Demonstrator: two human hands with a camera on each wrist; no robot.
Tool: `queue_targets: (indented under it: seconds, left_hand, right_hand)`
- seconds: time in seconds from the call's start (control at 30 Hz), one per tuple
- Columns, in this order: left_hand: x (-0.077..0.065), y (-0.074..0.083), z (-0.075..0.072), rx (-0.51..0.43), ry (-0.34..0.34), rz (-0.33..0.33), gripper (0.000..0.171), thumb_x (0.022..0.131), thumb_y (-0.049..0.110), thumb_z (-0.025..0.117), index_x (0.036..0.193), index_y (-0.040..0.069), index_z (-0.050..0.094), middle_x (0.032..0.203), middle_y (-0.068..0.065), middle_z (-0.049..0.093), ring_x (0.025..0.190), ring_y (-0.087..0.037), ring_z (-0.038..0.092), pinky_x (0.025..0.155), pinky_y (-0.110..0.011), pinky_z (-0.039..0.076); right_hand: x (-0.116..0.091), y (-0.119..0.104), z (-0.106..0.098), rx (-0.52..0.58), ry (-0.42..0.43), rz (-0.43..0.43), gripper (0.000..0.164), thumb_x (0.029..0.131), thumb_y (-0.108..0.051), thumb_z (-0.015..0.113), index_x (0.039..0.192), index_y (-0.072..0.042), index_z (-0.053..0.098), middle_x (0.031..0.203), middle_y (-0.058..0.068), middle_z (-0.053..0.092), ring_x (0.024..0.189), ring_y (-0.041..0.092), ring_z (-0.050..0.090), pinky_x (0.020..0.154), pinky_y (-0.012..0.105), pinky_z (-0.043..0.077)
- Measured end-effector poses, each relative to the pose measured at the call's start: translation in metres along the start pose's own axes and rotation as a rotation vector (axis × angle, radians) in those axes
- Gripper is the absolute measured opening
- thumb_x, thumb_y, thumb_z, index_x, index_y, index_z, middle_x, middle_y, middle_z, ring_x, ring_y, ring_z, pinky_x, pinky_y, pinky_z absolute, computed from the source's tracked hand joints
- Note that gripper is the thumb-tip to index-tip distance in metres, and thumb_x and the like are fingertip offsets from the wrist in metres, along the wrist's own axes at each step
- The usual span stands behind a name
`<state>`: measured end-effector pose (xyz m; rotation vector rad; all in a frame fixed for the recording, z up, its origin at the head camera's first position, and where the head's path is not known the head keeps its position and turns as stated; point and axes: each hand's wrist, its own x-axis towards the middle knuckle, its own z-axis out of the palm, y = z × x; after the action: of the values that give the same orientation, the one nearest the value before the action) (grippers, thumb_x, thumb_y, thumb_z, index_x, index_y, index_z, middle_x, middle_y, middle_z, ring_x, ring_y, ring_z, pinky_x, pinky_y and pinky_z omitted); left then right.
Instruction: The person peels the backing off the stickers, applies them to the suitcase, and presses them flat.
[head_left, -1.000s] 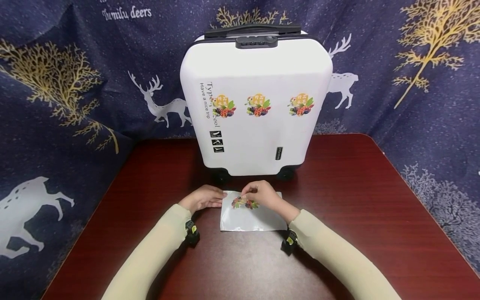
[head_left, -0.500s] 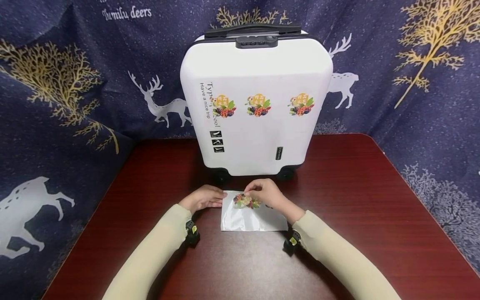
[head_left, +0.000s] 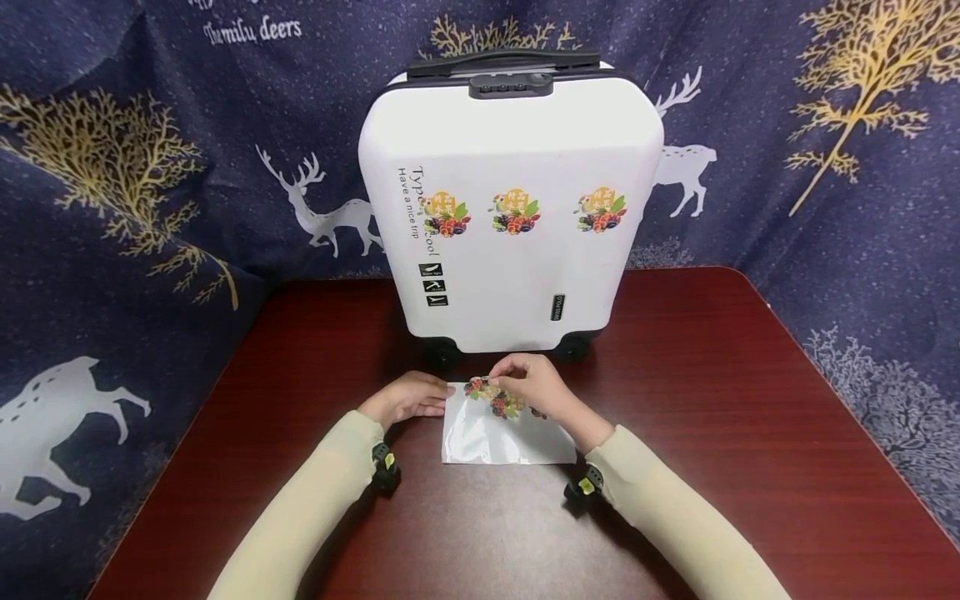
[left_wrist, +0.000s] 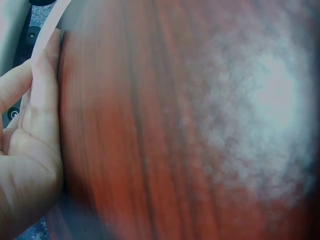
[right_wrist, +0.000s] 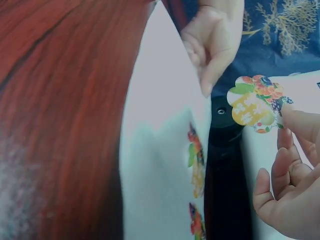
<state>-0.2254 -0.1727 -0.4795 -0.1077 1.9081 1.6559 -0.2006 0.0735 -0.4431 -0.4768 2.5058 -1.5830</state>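
Note:
My right hand (head_left: 536, 387) pinches the edge of a flower-shaped fruit sticker (right_wrist: 255, 105) between thumb and index finger. The sticker, with yellow, green and red fruit print, is up off the white sticker sheet (head_left: 480, 442), which lies on the table before the suitcase. More fruit stickers (right_wrist: 196, 165) remain on that sheet, partly covered by the right hand in the head view. At the sheet's far left corner, my left hand (head_left: 411, 396) grips the edge, thumb on top; its fingers lie low along the tabletop in the left wrist view.
A white suitcase (head_left: 510, 292) with black handle and wheels stands upright at the back of the dark red table (head_left: 480, 533). Three fruit stickers (head_left: 516, 212) sit in a row on its front. A dark blue deer-patterned cloth (head_left: 322, 100) hangs behind.
My right hand has moved slightly right and up, peeling the fruit sticker away from the sheet. The left hand keeps its place at the sheet's corner.

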Motion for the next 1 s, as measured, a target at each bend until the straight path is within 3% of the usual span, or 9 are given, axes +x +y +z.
queue_targets:
  seconds: [0.2, 0.77, 1.0]
  left_hand:
    - [-0.002, 0.001, 0.001, 0.000, -0.001, 0.005, 0.022, 0.096, 0.003, 0.058, 0.113, -0.010, 0.055, 0.079, 0.003, 0.066, 0.072, -0.007, 0.065, 0.070, -0.020, 0.058]
    - [-0.001, 0.001, 0.001, 0.013, 0.023, -0.011, 0.028, 0.096, 0.006, 0.060, 0.118, -0.010, 0.052, 0.080, 0.003, 0.063, 0.073, -0.007, 0.063, 0.070, -0.019, 0.057]
    - [-0.001, 0.002, 0.001, 0.010, 0.024, -0.021, 0.029, 0.095, 0.006, 0.061, 0.118, -0.010, 0.052, 0.080, 0.003, 0.063, 0.072, -0.007, 0.063, 0.069, -0.019, 0.057]
  right_hand:
    - [0.002, -0.003, -0.001, 0.032, 0.007, -0.042, 0.012, 0.089, -0.015, 0.073, 0.096, -0.006, 0.073, 0.091, 0.013, 0.072, 0.071, 0.011, 0.056, 0.064, 0.025, 0.047]
    - [0.007, -0.027, 0.001, 0.143, 0.113, -0.038, 0.016, 0.089, -0.015, 0.073, 0.099, -0.003, 0.073, 0.099, 0.014, 0.071, 0.084, 0.008, 0.061, 0.078, 0.025, 0.051]
    - [0.012, -0.033, 0.005, 0.145, 0.140, -0.036, 0.016, 0.088, -0.017, 0.073, 0.099, -0.004, 0.072, 0.099, 0.013, 0.071, 0.083, 0.008, 0.059, 0.077, 0.026, 0.050]
